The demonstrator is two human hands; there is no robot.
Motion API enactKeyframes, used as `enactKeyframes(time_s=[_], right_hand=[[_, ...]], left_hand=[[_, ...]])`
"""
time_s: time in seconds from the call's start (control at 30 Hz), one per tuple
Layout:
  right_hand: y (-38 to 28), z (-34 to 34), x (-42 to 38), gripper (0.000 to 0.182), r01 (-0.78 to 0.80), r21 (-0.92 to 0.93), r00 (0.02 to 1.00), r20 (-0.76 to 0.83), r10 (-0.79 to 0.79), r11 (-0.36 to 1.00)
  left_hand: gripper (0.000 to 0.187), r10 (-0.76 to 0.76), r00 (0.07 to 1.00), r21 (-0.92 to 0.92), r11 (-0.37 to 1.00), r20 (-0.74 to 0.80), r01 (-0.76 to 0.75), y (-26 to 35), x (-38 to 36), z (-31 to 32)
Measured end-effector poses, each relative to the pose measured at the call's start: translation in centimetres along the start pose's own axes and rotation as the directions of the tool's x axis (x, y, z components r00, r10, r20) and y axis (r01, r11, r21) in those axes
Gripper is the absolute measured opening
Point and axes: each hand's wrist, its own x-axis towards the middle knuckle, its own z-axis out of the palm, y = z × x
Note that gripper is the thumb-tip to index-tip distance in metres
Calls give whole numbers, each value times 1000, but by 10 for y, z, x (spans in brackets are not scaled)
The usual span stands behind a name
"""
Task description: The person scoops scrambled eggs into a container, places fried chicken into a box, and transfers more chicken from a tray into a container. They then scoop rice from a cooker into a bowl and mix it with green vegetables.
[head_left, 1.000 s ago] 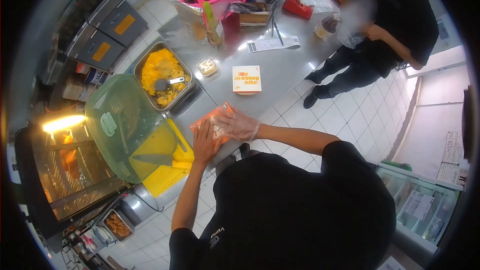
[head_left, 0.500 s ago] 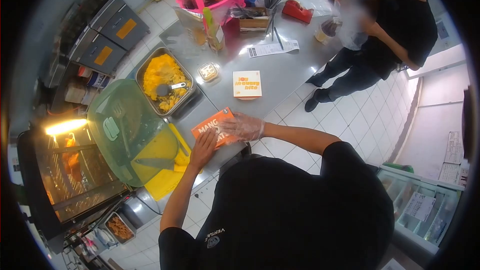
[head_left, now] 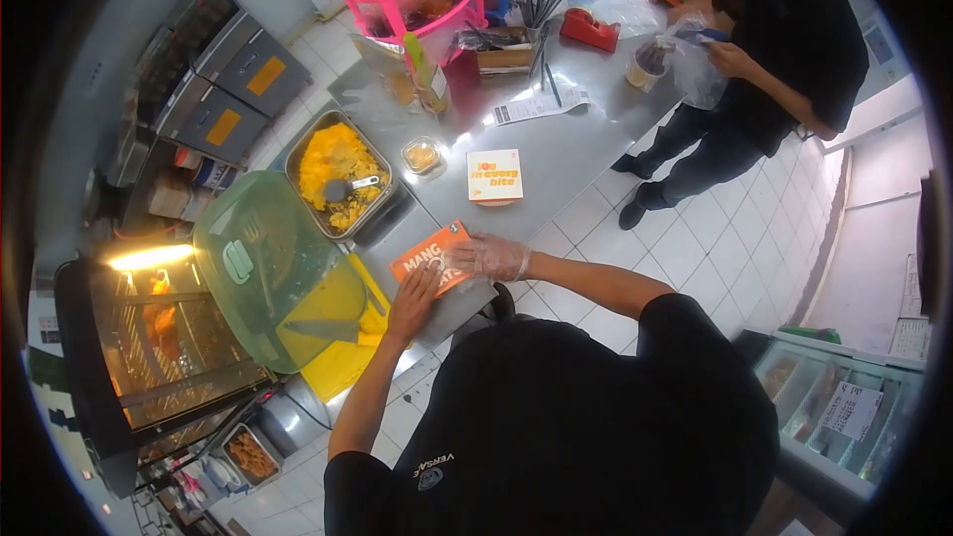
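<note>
An orange box [head_left: 420, 251] with white lettering rests on the steel counter, close to my body. My left hand [head_left: 411, 304], bare, has its fingers stretched flat over the box's near left part. On the right side, my right hand [head_left: 493, 257] wears a clear plastic glove and lies over the lid with extended fingers. Both hands touch the box, and part of its print is covered. Beyond it stands a white box [head_left: 494, 177] with orange print. A small clear tub [head_left: 422, 155] sits to that box's left.
A metal tray of yellow food [head_left: 336, 158] holds a scoop. Left are a green translucent lid [head_left: 243, 238], a yellow board [head_left: 336, 365] and a lit glass warmer [head_left: 159, 337]. A receipt [head_left: 541, 107] and red tape dispenser [head_left: 590, 31] lie farther back. A co-worker [head_left: 784, 50] handles a plastic bag.
The view has shifted slightly. My right hand has slid a little toward the box's right edge, uncovering more print. The co-worker's hands and bag have moved; my left hand stays on the box.
</note>
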Motion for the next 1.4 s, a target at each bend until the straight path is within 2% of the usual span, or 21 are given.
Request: enactKeyframes(time_s=[0.1,0.2,0.3,0.4,0.5,0.6,0.7,0.8,0.9,1.0,1.1,1.2,1.3,1.37,1.4], right_hand=[[-4,10,-7,41,-39,37,992,-120,43,999],[-12,21,-18,41,-58,64,963,-260,73,996],[-19,15,-22,39,-52,151,940,-326,100,987],[-18,8,-21,39,-47,133,947,-309,86,990],[-15,9,-22,38,-40,20,949,-313,44,999],[-21,-2,-20,37,-167,-31,975,-154,161,985],[-18,-14,-16,36,-141,-108,987,-96,131,984],[-11,-10,-15,43,-128,-23,989,-74,126,992],[-5,-6,-13,42,-89,75,973,-207,103,993],[-3,-2,-2,33,35,80,873,-487,8,996],[-17,-11,0,32,-112,193,910,-374,179,975],[-33,-29,2,32,-352,213,917,-117,381,912],[1,-46,16,41,-422,-224,898,30,439,878],[28,-64,14,54,-569,-205,809,-314,498,796],[35,-78,17,58,-616,-255,787,-204,582,745]], left_hand=[[51,-64,998,-120,991,14,65,3,2,-7],[48,-76,996,-175,981,37,81,3,3,-13],[48,-78,997,-169,982,14,79,9,3,-13],[52,-83,996,-147,986,-18,79,10,3,-8],[46,-115,992,-201,974,-43,104,11,2,-6],[45,-154,987,-214,967,-51,140,13,2,-4],[44,-164,985,-233,961,-45,149,13,3,-4],[44,-211,977,-269,944,-39,193,18,5,-11],[44,-237,970,-307,928,-52,211,20,10,-13],[43,-255,965,-324,919,-61,223,23,10,-12],[45,-243,968,-310,926,-61,213,27,9,-12],[46,-221,973,-219,955,-66,201,40,9,-21],[45,-195,975,-96,978,-104,185,38,12,-4],[45,-174,977,-75,983,-121,166,37,21,1],[45,-163,979,-63,986,-123,156,38,22,2]])
